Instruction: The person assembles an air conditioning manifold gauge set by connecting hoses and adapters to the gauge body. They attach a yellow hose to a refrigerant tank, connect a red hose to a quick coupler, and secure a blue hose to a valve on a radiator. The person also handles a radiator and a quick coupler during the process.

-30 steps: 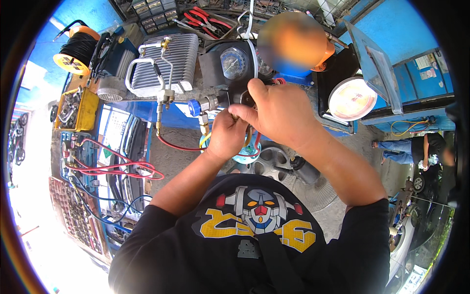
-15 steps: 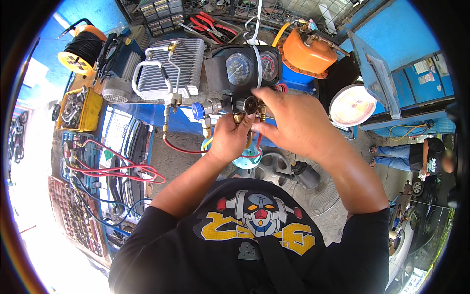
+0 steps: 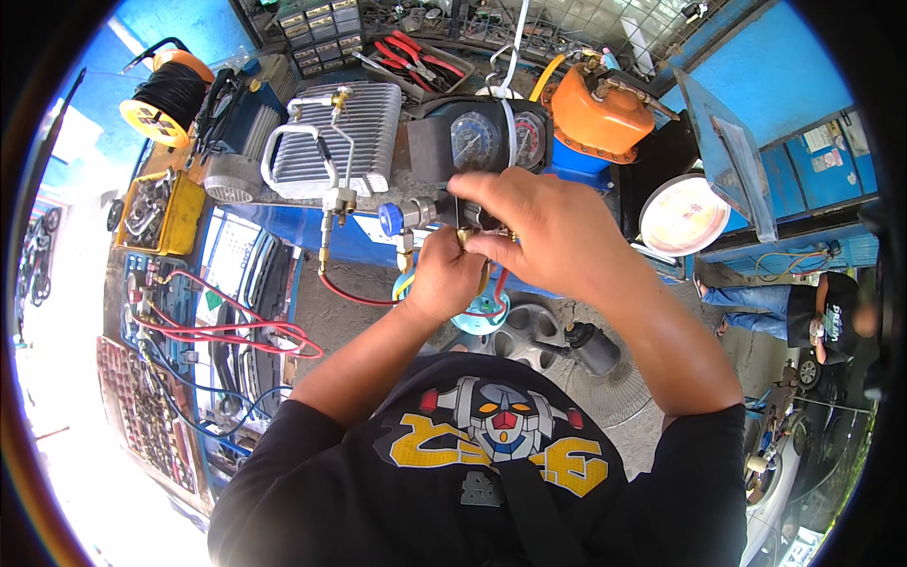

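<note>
A manifold gauge set [image 3: 444,151] with two round dials hangs in front of me beside a white cord [image 3: 511,123]. A blue knob [image 3: 389,219] sticks out from its left side. Below the gauges, my left hand [image 3: 444,276] is closed, its fingers pinching a brass hose fitting [image 3: 464,236] under the valve body. My right hand [image 3: 562,231] reaches across the valve body's right part and hides most of it. Its index finger stretches over the front and its thumb is lower, near the brass fitting, with a gap between them. The other right fingers are hidden.
Behind stand a finned metal cooler [image 3: 364,142], an orange and blue tank [image 3: 600,118] and a tray of red-handled pliers [image 3: 416,61]. A yellow parts bin [image 3: 156,213] and red hoses [image 3: 227,326] are at left. A person [image 3: 803,312] stands at far right.
My right hand has shifted left and its index finger now lies across the front of the valve body, covering the black knob seen before. The left hand keeps its pinch below.
</note>
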